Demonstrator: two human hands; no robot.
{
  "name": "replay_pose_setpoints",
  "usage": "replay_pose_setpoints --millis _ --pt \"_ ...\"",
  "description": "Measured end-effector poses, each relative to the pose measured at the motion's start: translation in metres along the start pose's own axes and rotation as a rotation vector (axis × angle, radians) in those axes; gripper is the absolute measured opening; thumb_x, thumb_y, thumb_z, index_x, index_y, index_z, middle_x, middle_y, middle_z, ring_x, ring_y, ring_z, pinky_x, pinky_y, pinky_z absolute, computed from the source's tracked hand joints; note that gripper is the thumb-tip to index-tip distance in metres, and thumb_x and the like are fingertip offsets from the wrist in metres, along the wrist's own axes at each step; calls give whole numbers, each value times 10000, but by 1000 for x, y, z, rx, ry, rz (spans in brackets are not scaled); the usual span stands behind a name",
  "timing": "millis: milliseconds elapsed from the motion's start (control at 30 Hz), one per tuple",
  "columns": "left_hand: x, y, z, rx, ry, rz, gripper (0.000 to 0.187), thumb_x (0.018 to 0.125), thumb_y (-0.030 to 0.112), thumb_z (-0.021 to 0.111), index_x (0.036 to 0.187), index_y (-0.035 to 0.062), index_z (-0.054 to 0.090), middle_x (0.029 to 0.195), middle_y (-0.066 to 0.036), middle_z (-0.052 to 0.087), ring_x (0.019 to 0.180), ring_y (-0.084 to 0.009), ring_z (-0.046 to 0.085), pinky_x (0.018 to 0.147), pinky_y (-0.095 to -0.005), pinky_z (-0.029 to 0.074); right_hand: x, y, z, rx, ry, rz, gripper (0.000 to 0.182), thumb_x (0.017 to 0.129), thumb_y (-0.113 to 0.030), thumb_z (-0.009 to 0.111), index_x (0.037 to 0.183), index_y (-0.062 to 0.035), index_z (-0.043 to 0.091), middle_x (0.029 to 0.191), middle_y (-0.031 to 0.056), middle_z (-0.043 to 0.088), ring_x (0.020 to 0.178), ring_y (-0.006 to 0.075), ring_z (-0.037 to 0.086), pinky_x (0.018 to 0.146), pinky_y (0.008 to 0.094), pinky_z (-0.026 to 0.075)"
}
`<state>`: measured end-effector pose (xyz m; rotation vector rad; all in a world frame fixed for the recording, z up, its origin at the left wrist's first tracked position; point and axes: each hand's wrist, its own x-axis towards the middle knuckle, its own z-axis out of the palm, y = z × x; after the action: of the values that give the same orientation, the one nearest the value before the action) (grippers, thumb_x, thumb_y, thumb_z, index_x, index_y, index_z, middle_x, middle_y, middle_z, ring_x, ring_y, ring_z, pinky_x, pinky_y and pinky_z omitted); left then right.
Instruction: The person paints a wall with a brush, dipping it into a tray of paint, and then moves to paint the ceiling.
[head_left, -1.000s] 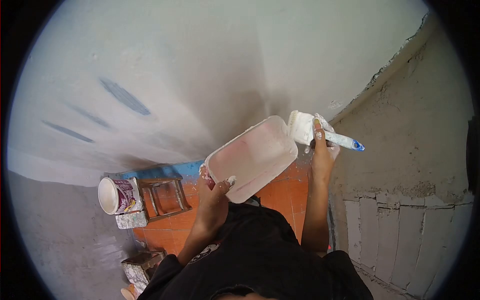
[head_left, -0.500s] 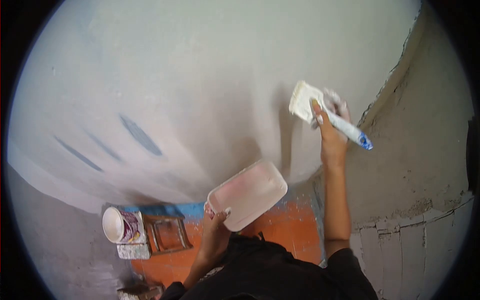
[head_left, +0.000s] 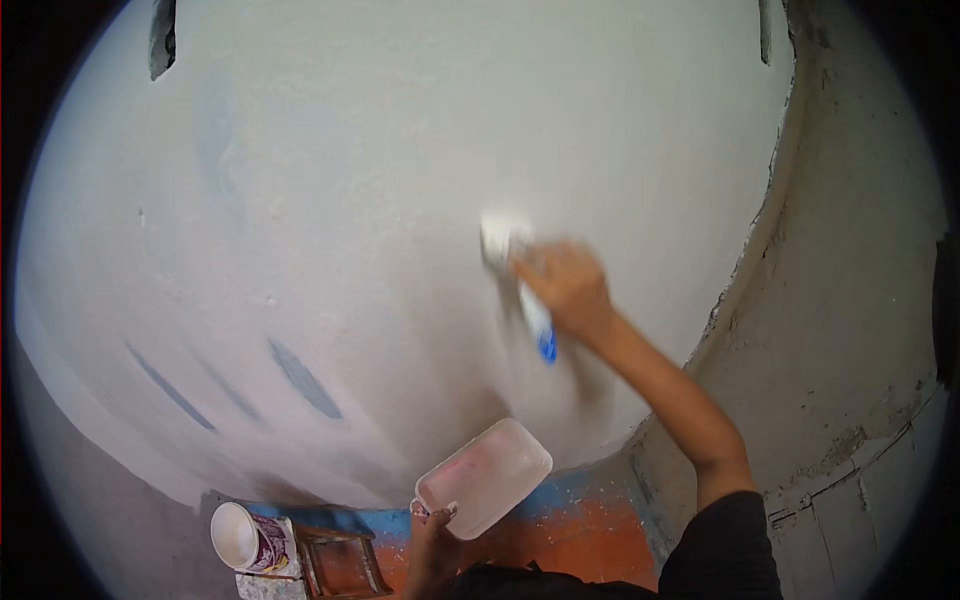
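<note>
My right hand [head_left: 568,287] is wrapped round the handle of a paintbrush [head_left: 538,325], its wide white bristles against or very close to the pale wall [head_left: 330,200]. The brush handle is white with a blue end, and motion blurs its head. Lower down, my left hand [head_left: 434,545] grips a shallow plastic tub [head_left: 490,478] by its near left edge, thumb over the rim. Pinkish-white residue coats the tub's inside. Some fingers of my left hand are hidden beneath the tub.
A white bucket [head_left: 236,537] rests on a paint-spattered wooden stepladder [head_left: 345,555] at lower left. Bare grey wall [head_left: 850,250] adjoins on the right, past a rough edge. The floor [head_left: 600,545] is orange with a blue strip. Dark slots mark the wall's top.
The brush has moved left from near the wall's right edge, and my right arm has stretched out towards the wall. The view has tilted upward; my left hand still holds the tub.
</note>
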<state>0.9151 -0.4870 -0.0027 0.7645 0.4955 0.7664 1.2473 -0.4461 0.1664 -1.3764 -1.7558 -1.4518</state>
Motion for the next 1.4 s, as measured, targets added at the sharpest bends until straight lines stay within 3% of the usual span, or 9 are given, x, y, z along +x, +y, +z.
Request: replay_pose_setpoints --millis 133,300,467,600,667,767,1067,1133,1400 --pt "0 4 -1 10 -4 -21 737 762 249 700 1403 24 414 1290 -141 552 1190 -279 587 961 -419 531 -42 -34 -7 270 -305 50 299 809 -110 653 1103 -129 708 1114 83 694 899 254 643 726 387 505" --pt "5 3 -6 -8 -16 -10 712 761 219 685 1390 20 418 1279 -143 555 1183 -287 591 963 -433 534 54 55 -24 204 127 48 327 787 -78 653 1108 -119 704 1066 80 686 889 301 619 753 400 515" --pt "2 9 -3 -47 20 -24 685 768 193 666 1381 14 420 1289 -148 550 1177 -292 593 956 -441 538 102 55 -34 -68 233 109 343 770 -88 647 1107 -114 707 1037 81 680 865 298 617 727 392 510" --pt "-2 16 -6 -98 66 2 622 782 130 646 1349 -25 442 1247 -167 575 1135 -279 615 964 -432 535 9 -18 6 -95 52 36 327 802 -117 618 1119 -134 696 1091 54 676 790 202 595 611 343 454" --pt "-1 19 -20 -8 68 5 674 779 218 658 1383 34 425 1284 -143 551 1172 -277 594 919 -426 553 -49 -63 23 34 -101 44 319 818 -122 609 1125 -126 692 1124 68 670 791 208 598 625 347 466" --pt "-3 25 -33 -86 70 21 575 803 79 619 1339 -36 444 1232 -169 583 1134 -271 616 986 -428 529 -88 -95 24 289 -350 116 352 804 -117 638 1153 -120 685 1170 81 664 874 258 635 700 371 496" --pt "-6 36 -48 -97 74 51 598 792 130 648 1330 -35 446 1228 -159 580 1126 -252 618 977 -408 532 102 42 -20 40 160 50 284 798 -102 685 1081 -118 705 1013 84 694 857 306 625 733 397 513" --pt "-8 35 -54 -15 82 24 665 774 243 665 1356 15 437 1213 -128 578 1091 -249 624 857 -384 556 117 37 -20 -20 229 75 283 793 -101 676 1074 -114 711 1010 77 691 839 302 617 726 396 513" --pt "-13 42 -82 -10 107 68 674 776 263 665 1365 36 431 1221 -122 568 1098 -253 621 833 -397 572 -80 -140 44 205 -310 179 405 778 -98 612 1179 -112 670 1117 73 659 885 265 607 705 387 482"
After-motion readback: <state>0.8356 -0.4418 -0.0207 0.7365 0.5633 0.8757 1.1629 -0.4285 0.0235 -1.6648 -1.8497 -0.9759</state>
